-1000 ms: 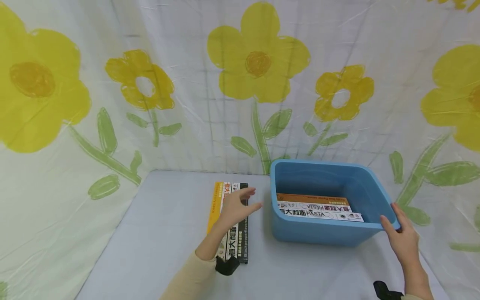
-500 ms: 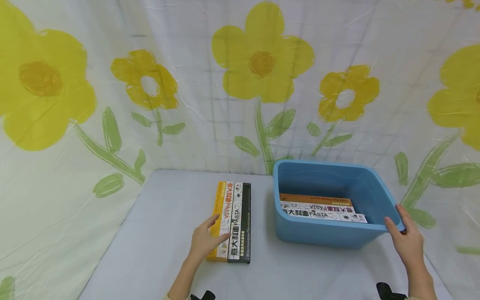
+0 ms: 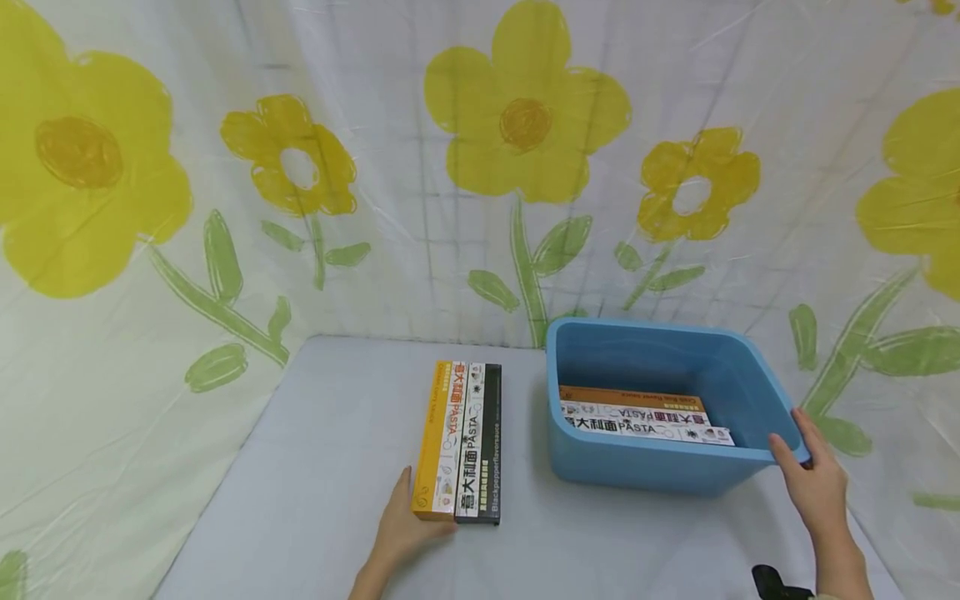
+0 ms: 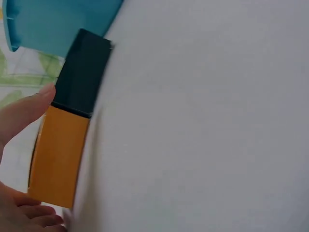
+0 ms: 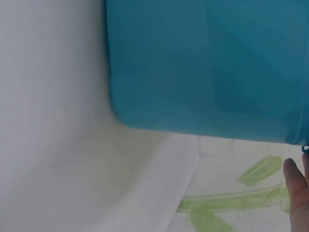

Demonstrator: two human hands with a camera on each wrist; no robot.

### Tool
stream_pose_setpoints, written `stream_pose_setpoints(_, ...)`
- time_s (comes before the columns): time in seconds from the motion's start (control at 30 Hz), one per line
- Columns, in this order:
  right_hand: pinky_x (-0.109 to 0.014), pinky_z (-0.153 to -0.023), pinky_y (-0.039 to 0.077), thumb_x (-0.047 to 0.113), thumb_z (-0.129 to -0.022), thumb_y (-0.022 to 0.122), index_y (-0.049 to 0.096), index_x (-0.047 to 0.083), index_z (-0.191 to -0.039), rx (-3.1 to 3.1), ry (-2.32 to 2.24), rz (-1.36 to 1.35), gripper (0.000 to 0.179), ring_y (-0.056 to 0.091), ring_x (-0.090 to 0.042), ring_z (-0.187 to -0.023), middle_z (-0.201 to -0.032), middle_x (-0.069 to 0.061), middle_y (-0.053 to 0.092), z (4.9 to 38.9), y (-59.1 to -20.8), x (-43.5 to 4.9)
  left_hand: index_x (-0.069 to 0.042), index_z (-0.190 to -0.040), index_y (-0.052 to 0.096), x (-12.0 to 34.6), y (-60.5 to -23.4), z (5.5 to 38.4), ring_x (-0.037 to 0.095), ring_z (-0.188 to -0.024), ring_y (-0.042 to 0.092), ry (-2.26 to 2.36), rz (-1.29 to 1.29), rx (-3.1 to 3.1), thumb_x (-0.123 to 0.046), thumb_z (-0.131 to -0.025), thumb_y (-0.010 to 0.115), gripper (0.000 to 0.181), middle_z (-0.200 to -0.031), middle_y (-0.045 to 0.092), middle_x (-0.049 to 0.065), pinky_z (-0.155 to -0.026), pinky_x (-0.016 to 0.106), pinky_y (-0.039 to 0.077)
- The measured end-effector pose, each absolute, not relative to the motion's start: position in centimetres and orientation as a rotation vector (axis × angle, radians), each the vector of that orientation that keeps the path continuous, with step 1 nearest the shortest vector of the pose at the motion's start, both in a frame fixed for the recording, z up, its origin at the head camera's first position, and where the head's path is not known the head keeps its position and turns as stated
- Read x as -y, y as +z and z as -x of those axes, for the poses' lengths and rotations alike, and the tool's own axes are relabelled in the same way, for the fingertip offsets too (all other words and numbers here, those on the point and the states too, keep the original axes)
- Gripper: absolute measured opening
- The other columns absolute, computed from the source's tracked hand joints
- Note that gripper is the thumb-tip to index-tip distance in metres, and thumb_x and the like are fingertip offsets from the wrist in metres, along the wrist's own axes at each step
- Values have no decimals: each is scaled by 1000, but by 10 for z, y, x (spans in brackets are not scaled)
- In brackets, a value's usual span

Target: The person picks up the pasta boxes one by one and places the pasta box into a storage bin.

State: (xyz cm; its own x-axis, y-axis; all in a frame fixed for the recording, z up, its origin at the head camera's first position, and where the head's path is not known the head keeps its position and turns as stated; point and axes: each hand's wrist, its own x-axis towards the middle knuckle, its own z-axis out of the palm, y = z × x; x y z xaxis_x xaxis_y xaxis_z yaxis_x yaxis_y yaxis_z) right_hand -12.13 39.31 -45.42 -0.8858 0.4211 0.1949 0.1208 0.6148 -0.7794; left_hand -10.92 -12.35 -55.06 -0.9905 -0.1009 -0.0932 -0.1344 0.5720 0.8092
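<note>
A yellow pasta box [image 3: 432, 450] and a black pasta box [image 3: 489, 450] lie side by side on the table, long sides together. At the near left corner of the yellow one is my left hand [image 3: 401, 527], its fingers along the box's left side and its thumb across the near end. In the left wrist view the thumb [image 4: 29, 111] lies by the seam between the orange end [image 4: 60, 157] and the dark end [image 4: 83, 72]. My right hand [image 3: 816, 483] holds the near right corner of a blue plastic bin [image 3: 637, 468] by its rim.
Several pasta boxes [image 3: 637, 425] lie inside the bin, one with an orange-brown side [image 3: 630, 397]. A grey-white tabletop [image 3: 315, 467] lies under everything. Behind it hangs a white curtain [image 3: 390, 267] with yellow flowers.
My left hand has come back from above the boxes, moving left and toward me, down to the yellow box's near corner. My right hand stays on the bin's rim.
</note>
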Motion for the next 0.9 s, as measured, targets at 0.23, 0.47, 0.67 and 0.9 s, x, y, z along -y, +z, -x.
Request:
stream_pose_setpoints(0.23, -71, -92, 28, 27, -101, 48, 19, 8, -155, 2475, 1160, 447, 64, 21, -57, -135, -158, -22, 15, 121, -454, -392, 14, -147, 20, 115, -560, 111, 49, -135, 32, 1537, 129, -2765, -23, -49, 93, 127, -149, 29, 33, -108, 59, 27)
stream_pose_setpoints(0.47, -71, -94, 28, 27, -101, 48, 20, 9, -155, 2468, 1161, 452, 64, 21, -56, -135, -158, -22, 16, 121, -453, -392, 13, -146, 23, 110, -561, 114, 48, -130, 40, 1556, 165, -2789, -22, -45, 95, 129, -145, 36, 33, -106, 57, 32)
stream_pose_setpoints(0.67, -71, -93, 27, 28, -101, 48, 19, 9, -155, 2469, 1163, 463, 64, 20, -56, -136, -158, -22, 16, 121, -454, -393, 12, -145, 29, 111, -563, 115, 46, -123, 47, 1560, 194, -2797, -23, -45, 96, 126, -140, 43, 33, -102, 57, 37)
stream_pose_setpoints(0.9, -71, -93, 26, 27, -101, 47, 21, 8, -155, 2459, 1167, 452, 63, 19, -57, -136, -158, -21, 16, 122, -456, -392, 8, -145, 32, 129, -566, 117, 41, -119, 52, 1523, 170, -2783, -22, -49, 95, 118, -138, 48, 28, -101, 54, 40)
